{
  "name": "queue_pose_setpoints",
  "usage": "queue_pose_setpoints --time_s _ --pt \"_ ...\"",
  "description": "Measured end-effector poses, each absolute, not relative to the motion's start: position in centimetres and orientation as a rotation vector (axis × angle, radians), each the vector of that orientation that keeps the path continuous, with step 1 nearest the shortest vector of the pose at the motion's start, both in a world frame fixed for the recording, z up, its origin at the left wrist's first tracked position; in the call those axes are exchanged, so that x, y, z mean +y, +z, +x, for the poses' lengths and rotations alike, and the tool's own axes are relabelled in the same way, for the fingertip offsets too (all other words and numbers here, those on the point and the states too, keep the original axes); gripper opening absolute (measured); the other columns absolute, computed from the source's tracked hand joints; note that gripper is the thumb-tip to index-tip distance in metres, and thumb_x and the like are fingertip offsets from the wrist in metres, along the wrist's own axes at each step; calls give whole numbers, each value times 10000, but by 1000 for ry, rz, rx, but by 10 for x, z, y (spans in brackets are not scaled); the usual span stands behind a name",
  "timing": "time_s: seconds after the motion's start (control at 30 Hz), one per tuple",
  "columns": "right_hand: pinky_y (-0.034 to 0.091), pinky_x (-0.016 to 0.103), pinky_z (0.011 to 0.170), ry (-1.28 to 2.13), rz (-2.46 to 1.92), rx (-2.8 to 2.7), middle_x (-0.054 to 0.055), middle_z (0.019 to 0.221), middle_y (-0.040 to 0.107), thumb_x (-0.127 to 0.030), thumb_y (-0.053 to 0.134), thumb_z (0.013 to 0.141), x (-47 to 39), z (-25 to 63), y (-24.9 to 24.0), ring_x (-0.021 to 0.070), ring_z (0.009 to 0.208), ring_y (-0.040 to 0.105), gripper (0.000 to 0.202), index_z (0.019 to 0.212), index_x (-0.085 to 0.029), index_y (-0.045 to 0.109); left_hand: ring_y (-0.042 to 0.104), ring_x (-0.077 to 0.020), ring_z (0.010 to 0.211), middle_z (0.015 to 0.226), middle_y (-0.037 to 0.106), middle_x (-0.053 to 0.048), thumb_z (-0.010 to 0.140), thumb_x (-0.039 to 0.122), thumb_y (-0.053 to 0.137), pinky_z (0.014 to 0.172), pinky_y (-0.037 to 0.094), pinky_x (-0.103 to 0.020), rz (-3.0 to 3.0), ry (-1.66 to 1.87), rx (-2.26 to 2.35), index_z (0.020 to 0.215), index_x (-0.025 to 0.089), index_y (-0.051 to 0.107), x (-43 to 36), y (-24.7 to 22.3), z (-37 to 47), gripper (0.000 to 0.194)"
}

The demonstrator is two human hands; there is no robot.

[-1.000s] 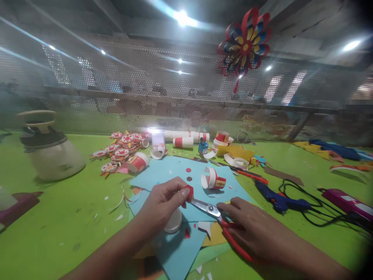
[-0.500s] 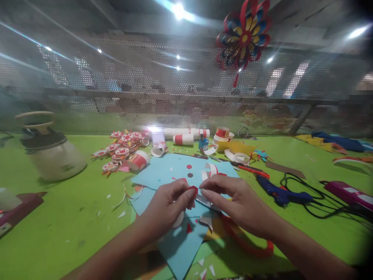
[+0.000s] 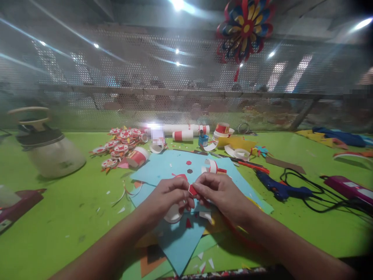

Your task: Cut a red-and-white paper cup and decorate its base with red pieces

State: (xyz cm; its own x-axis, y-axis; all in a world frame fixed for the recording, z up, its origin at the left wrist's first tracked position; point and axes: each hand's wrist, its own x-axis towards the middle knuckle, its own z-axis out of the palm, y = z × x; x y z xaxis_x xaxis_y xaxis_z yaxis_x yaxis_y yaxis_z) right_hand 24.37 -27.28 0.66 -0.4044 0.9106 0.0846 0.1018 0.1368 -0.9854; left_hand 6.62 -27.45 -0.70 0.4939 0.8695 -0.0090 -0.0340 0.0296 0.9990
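Observation:
A small red paper piece (image 3: 192,189) with a white edge is pinched between both hands above blue paper sheets (image 3: 182,241). My left hand (image 3: 172,194) closes on its left side, my right hand (image 3: 217,192) on its right side. Beneath my left hand lies a white round piece (image 3: 173,214), partly hidden. Beyond the fingers, a red hexagon (image 3: 189,163) and a dark hexagon (image 3: 190,171) rest on the blue paper. A curled white and red paper strip (image 3: 210,166) stands just past my right hand.
A blue glue gun (image 3: 281,188) with black cable lies right, near a purple power strip (image 3: 346,186). At left stands a large jug (image 3: 54,151). Decorated paper discs (image 3: 121,146), paper cups (image 3: 183,135) and a blue bottle (image 3: 203,139) sit at the back. A colourful paper flower (image 3: 246,29) hangs above.
My right hand has moved left and its fingers have closed on the red piece, which my left hand held alone before. The view has tilted slightly downward.

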Motion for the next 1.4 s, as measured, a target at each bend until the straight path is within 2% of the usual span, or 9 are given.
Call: queue_pose_setpoints --time_s 0.13,0.33,0.63,0.97,1.17,1.4 --pt "365 224 510 1344 -1003 -1620 -46 551 524 -443 657 765 -274 243 2 85 513 464 312 680 -158 564 497 -108 540 628 618 -32 859 336 486 542 379 -240 1445 795 913 696 141 583 -274 -4 68 272" --pt "378 213 493 1263 -1044 -1556 -43 545 552 -324 654 791 -278 243 1 79 502 482 207 681 -157 601 463 -101 517 611 585 -16 849 411 504 513 364 -230 1557 774 1014 689 142 586 -275 -3 69 324" --pt "423 225 490 1248 -1041 -1485 -22 578 611 -374 722 732 -278 242 -4 94 524 522 233 681 -163 637 465 -94 507 595 579 0 812 404 582 494 353 -218 1511 815 1048 674 142 564 -276 -1 72 296" --pt "435 238 506 1308 -962 -1482 -11 605 619 -422 666 791 -278 246 -7 96 523 534 282 686 -174 583 547 -121 637 750 647 -41 882 357 514 600 422 -230 1471 782 896 795 136 640 -274 -3 69 269" --pt "410 231 501 1208 -961 -1429 -30 565 583 -386 672 796 -275 248 -10 88 500 502 258 693 -170 575 515 -104 539 637 608 -18 859 371 540 505 393 -209 1364 808 981 724 131 610 -276 -3 73 285" --pt "433 236 508 1100 -986 -1330 -18 603 599 -351 680 794 -268 255 -10 102 540 530 222 702 -173 586 495 -95 523 618 616 -11 840 349 567 514 389 -211 1371 904 1080 695 144 590 -271 -6 75 252"
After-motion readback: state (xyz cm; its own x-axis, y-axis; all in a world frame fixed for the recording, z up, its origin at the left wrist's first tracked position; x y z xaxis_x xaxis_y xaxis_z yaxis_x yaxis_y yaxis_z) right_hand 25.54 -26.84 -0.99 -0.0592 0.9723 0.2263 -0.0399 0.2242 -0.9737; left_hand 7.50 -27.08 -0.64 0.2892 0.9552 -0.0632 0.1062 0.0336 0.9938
